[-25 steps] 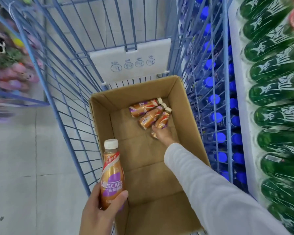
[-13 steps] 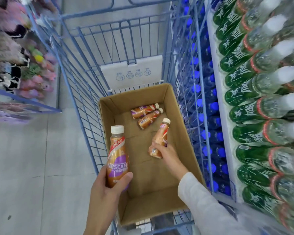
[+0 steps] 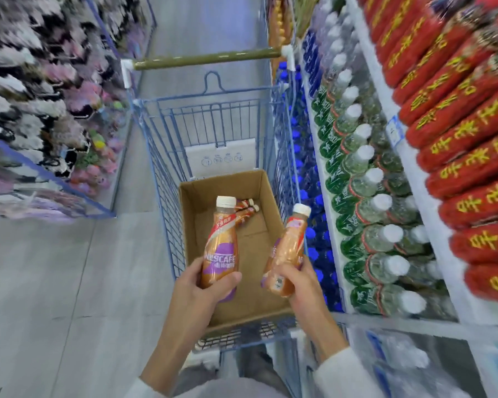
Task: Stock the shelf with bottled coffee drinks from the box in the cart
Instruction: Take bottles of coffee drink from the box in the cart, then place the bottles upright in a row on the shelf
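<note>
- The person is carrying two coffee bottles away from the box (image 3: 190,225), which is sitting in the near end of the blue cart (image 3: 161,168). The step looks like the move from the box to the shelf (image 3: 430,234) on the right.
- The left hand (image 3: 196,288) is wrapping its fingers and thumb round the lower body of one bottle (image 3: 220,242). It is holding the bottle upright over the near left part of the box, label facing the camera.
- The right hand (image 3: 299,285) is gripping the second bottle (image 3: 289,245) by its base. This bottle is tilting slightly to the right, with its white cap reaching over the box's right wall.
- Two more bottles (image 3: 246,209) are lying on their sides at the far end of the box, so the stocking is probably nearing its end.
- Both forearms are reaching forward from the near edge, with the wrists close together and the bottles near each other but apart.
- To do this well, the person should probably be turning right and lifting both bottles clear of the cart's wire side. A base-only grip leaves the right bottle top-heavy, so a firmer hold round its body would be steadier.
- The shelf rows in view are holding green-labelled bottles (image 3: 365,182) and red packs (image 3: 457,139). The coffee's own slot is not showing.
</note>
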`<state>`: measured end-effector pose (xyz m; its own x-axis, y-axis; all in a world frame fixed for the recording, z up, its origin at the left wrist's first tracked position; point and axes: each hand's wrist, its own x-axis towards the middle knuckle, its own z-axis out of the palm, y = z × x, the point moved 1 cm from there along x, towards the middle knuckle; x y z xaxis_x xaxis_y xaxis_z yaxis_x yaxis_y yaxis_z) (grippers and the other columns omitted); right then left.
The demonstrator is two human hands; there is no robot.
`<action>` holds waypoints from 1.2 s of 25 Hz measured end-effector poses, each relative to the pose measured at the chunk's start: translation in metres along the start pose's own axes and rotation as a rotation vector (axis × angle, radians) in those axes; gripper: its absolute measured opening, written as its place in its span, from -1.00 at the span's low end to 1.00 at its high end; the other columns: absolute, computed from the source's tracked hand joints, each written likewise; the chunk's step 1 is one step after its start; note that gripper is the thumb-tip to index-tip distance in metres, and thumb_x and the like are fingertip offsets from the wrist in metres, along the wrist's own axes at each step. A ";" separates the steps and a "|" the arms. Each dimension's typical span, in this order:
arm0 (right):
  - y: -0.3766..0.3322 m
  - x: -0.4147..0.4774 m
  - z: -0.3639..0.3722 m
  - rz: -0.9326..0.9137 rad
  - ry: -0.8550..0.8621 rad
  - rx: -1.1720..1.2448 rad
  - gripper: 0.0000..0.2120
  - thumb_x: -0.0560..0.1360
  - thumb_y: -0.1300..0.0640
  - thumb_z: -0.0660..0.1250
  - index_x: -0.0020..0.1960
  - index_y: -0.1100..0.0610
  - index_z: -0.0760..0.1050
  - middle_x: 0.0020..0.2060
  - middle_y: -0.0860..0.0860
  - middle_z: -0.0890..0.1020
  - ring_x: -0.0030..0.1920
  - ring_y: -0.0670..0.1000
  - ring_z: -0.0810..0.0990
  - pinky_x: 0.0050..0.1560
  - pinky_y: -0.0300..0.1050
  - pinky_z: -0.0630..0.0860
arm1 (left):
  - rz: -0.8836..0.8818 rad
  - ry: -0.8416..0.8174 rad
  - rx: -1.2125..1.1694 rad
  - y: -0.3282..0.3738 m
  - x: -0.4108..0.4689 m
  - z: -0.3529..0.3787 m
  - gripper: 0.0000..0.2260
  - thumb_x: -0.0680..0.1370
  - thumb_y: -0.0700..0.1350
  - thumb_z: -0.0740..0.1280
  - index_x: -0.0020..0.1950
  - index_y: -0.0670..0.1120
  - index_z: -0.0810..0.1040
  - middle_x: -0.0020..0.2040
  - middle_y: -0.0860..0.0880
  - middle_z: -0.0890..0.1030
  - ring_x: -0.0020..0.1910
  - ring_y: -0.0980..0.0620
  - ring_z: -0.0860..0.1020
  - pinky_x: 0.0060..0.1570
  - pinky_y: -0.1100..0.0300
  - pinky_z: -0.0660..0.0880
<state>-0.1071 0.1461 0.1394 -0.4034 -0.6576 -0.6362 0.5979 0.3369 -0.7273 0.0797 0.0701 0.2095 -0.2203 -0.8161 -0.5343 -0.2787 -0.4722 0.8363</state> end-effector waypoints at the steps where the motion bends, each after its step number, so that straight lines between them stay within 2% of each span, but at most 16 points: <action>1: -0.003 -0.012 0.000 -0.029 0.016 0.014 -0.26 0.14 0.07 0.56 0.32 0.03 0.50 0.08 0.10 0.71 0.03 0.29 0.67 0.17 0.23 0.59 | 0.021 -0.016 0.000 0.003 -0.008 -0.001 -0.39 0.11 0.33 0.59 0.06 0.11 0.62 -0.08 0.18 0.70 -0.11 0.15 0.67 -0.25 0.29 0.60; 4: -0.001 -0.055 -0.001 -0.109 0.079 -0.006 -0.30 0.14 0.01 0.55 0.27 -0.01 0.51 0.10 0.08 0.71 0.08 0.28 0.68 0.21 0.26 0.57 | 0.071 -0.086 0.036 0.009 -0.030 -0.004 -0.26 0.09 0.39 0.61 0.15 0.08 0.56 -0.08 0.16 0.67 -0.08 0.12 0.66 -0.35 0.36 0.56; 6: 0.007 -0.088 -0.001 -0.148 0.121 -0.033 -0.32 0.14 -0.05 0.55 0.25 -0.11 0.50 0.07 -0.02 0.72 0.09 0.13 0.71 0.21 0.23 0.58 | 0.078 -0.151 0.094 0.011 -0.045 -0.006 -0.22 0.07 0.41 0.53 0.20 0.12 0.48 -0.02 0.19 0.59 -0.04 0.07 0.62 -0.42 0.41 0.52; 8: 0.017 -0.123 -0.003 -0.195 0.185 -0.023 -0.35 0.14 -0.08 0.54 0.23 -0.18 0.50 0.05 -0.09 0.72 0.07 0.04 0.72 0.17 0.15 0.61 | 0.139 -0.264 0.135 0.011 -0.058 -0.007 -0.32 0.07 0.41 0.55 0.09 0.17 0.52 -0.07 0.19 0.63 -0.07 0.10 0.65 -0.41 0.40 0.53; 10: 0.031 -0.160 -0.010 -0.235 0.269 0.036 -0.33 0.13 -0.06 0.53 0.23 -0.17 0.49 0.04 -0.08 0.72 0.05 0.04 0.72 0.11 0.11 0.64 | 0.224 -0.412 0.165 0.009 -0.077 -0.004 -0.47 0.11 0.38 0.60 -0.01 0.24 0.60 -0.11 0.21 0.69 -0.13 0.19 0.67 -0.35 0.39 0.55; 12: 0.043 -0.198 -0.018 -0.269 0.364 0.104 -0.29 0.10 -0.04 0.52 0.24 -0.10 0.48 0.04 -0.02 0.72 0.04 0.09 0.73 0.09 0.16 0.65 | 0.276 -0.533 0.177 0.005 -0.101 0.003 -0.59 0.16 0.30 0.59 -0.05 0.30 0.64 -0.12 0.14 0.72 -0.20 0.16 0.69 -0.31 0.37 0.56; 14: 0.056 -0.238 -0.031 -0.313 0.456 0.142 -0.27 0.07 -0.05 0.52 0.24 -0.07 0.48 0.00 -0.02 0.73 -0.01 0.07 0.73 -0.03 0.08 0.67 | 0.307 -0.637 0.196 -0.002 -0.127 0.014 -0.60 0.18 0.26 0.59 -0.04 0.23 0.67 -0.14 0.05 0.73 -0.25 0.13 0.69 -0.31 0.36 0.55; 17: 0.075 -0.298 -0.056 -0.364 0.593 0.224 -0.25 0.05 -0.05 0.51 0.24 -0.06 0.47 -0.03 -0.04 0.73 -0.06 0.02 0.74 -0.12 -0.04 0.65 | 0.313 -0.786 0.251 -0.015 -0.166 0.034 -0.55 0.18 0.24 0.60 -0.03 0.09 0.69 -0.14 -0.03 0.74 -0.25 0.05 0.69 -0.34 0.23 0.59; 19: 0.089 -0.339 -0.077 -0.399 0.702 0.254 -0.27 0.07 -0.05 0.51 0.24 -0.03 0.48 -0.02 -0.02 0.73 -0.07 0.04 0.74 -0.11 -0.01 0.66 | 0.326 -0.906 0.309 -0.023 -0.195 0.053 -0.56 0.17 0.24 0.60 -0.04 0.09 0.69 -0.14 -0.04 0.74 -0.21 -0.02 0.70 -0.20 0.06 0.63; 20: 0.096 -0.359 -0.089 -0.417 0.749 0.275 -0.31 0.10 -0.02 0.51 0.23 -0.02 0.49 -0.03 -0.01 0.73 -0.08 0.04 0.74 -0.14 -0.04 0.65 | 0.325 -0.958 0.331 -0.028 -0.211 0.064 -0.54 0.16 0.23 0.61 -0.03 0.06 0.69 -0.14 -0.05 0.74 -0.19 -0.03 0.70 -0.15 0.04 0.62; 22: 0.108 -0.398 -0.111 -0.444 0.827 0.323 -0.42 0.16 0.04 0.47 0.18 -0.04 0.49 -0.09 -0.07 0.73 -0.15 -0.03 0.74 -0.24 -0.16 0.61 | 0.312 -1.038 0.360 -0.037 -0.242 0.086 -0.54 0.20 0.15 0.64 0.00 -0.02 0.68 -0.15 -0.03 0.75 -0.19 -0.01 0.71 -0.17 0.11 0.64; 23: 0.115 -0.417 -0.122 -0.459 0.863 0.344 -0.43 0.15 0.05 0.46 0.16 -0.02 0.49 -0.15 -0.10 0.73 -0.19 -0.06 0.73 -0.29 -0.19 0.59 | 0.312 -1.071 0.373 -0.041 -0.259 0.098 -0.60 0.27 0.07 0.67 0.00 -0.04 0.67 -0.17 -0.02 0.75 -0.22 0.03 0.71 -0.23 0.18 0.63; 25: 0.128 -0.459 -0.146 -0.491 0.940 0.364 -0.37 0.06 0.02 0.48 0.14 0.03 0.52 -0.25 -0.11 0.72 -0.26 -0.06 0.71 -0.32 -0.18 0.58 | 0.338 -1.132 0.402 -0.053 -0.298 0.126 -0.77 0.38 -0.15 0.63 -0.04 -0.08 0.66 -0.27 0.01 0.73 -0.37 0.15 0.65 -0.38 0.32 0.57; 27: 0.138 -0.500 -0.170 -0.519 1.008 0.377 -0.36 0.02 0.04 0.46 0.11 0.08 0.53 -0.32 -0.10 0.69 -0.31 -0.07 0.68 -0.35 -0.17 0.57 | 0.377 -1.192 0.415 -0.063 -0.340 0.152 -0.83 0.40 -0.27 0.58 -0.08 -0.14 0.66 -0.38 0.02 0.70 -0.47 0.23 0.59 -0.46 0.41 0.48; 30: 0.155 -0.562 -0.214 -0.565 1.050 0.388 -0.31 0.01 0.06 0.48 0.15 0.11 0.52 -0.28 -0.06 0.71 -0.26 -0.04 0.69 -0.31 -0.17 0.57 | 0.411 -1.313 0.393 -0.083 -0.413 0.184 -0.84 0.39 -0.38 0.55 -0.11 -0.21 0.65 -0.40 -0.02 0.68 -0.49 0.21 0.58 -0.49 0.40 0.47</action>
<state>0.0642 0.7127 0.3292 -0.9191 0.2683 -0.2885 0.2545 -0.1546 -0.9546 0.0222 0.5075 0.3383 -0.9767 0.1266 -0.1732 -0.1725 0.0159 0.9849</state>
